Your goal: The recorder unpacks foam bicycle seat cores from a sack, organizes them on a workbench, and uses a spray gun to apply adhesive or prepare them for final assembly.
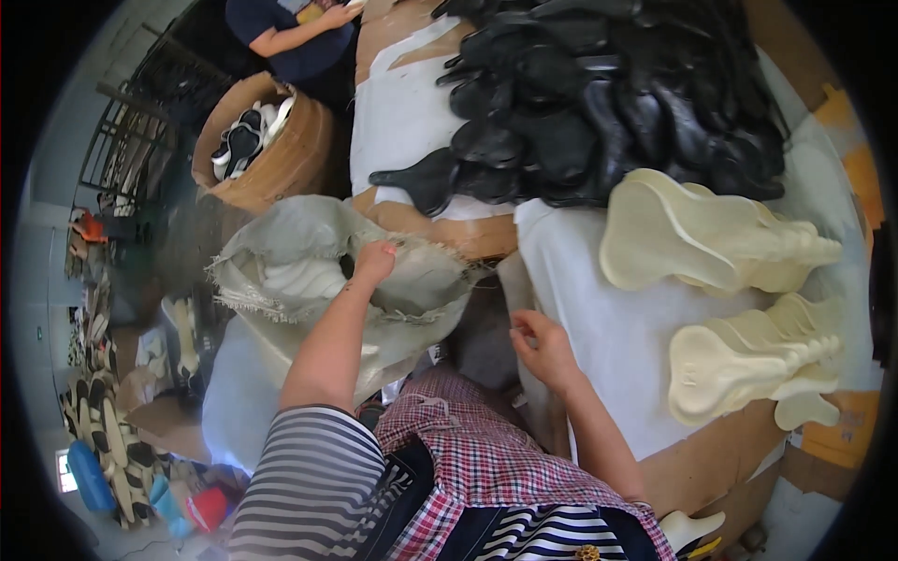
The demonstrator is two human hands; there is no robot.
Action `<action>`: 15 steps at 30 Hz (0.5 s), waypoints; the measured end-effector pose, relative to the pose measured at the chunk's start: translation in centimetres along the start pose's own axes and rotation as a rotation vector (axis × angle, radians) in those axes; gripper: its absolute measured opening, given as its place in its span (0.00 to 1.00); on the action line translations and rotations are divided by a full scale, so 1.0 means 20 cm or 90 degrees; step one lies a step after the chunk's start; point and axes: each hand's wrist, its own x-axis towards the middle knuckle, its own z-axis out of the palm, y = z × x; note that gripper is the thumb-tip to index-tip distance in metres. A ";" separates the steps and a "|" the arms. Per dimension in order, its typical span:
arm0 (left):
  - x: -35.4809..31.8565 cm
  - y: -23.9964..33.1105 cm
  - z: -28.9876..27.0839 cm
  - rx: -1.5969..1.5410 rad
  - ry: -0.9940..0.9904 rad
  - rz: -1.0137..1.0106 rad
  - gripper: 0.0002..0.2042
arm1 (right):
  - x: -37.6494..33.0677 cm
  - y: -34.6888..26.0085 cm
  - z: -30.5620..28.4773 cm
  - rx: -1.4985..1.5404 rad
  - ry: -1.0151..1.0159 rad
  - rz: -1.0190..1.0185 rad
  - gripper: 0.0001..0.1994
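Note:
My left hand (375, 263) is closed in a fist on the fabric of a grey-white woven sack (421, 280), which has a frayed rim. White padded pieces (309, 278) show inside the sack's mouth. My right hand (545, 350) hangs beside the near left edge of a white-covered table (589, 327), its fingers loosely bent and apart, with nothing seen in them. To its right lie two nested rows of cream saddle-shaped pieces, a far row (673, 234) and a near row (720, 369).
Black saddle-shaped pieces (561, 140) are heaped across the back of the table. At the far left stands a round cardboard bin (313, 150) of black and white pieces, with another person (309, 47) behind it. A blue container (89, 475) and a red one (208, 508) sit lower left.

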 end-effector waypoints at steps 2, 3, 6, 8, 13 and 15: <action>0.03 -0.24 -0.02 0.050 -0.086 -0.044 0.12 | 0.12 -0.02 0.23 0.023 -0.056 -0.007 0.12; 0.03 -0.36 -0.05 0.053 -0.093 -0.063 0.12 | 0.20 -0.03 0.36 0.044 -0.100 -0.027 0.12; -0.10 -0.85 -0.15 0.213 -0.090 -0.054 0.13 | 0.47 -0.06 0.83 0.093 -0.227 -0.030 0.11; -0.20 -1.10 -0.29 0.213 -0.190 -0.109 0.13 | 0.63 0.01 1.17 0.160 -0.293 0.010 0.11; -0.47 -1.39 -0.63 0.106 -0.617 -0.558 0.16 | 0.81 0.23 1.76 -0.069 -0.406 0.025 0.15; -0.50 -1.38 -0.68 0.070 -0.661 -0.602 0.15 | 0.75 0.22 1.87 -0.129 -0.526 0.107 0.17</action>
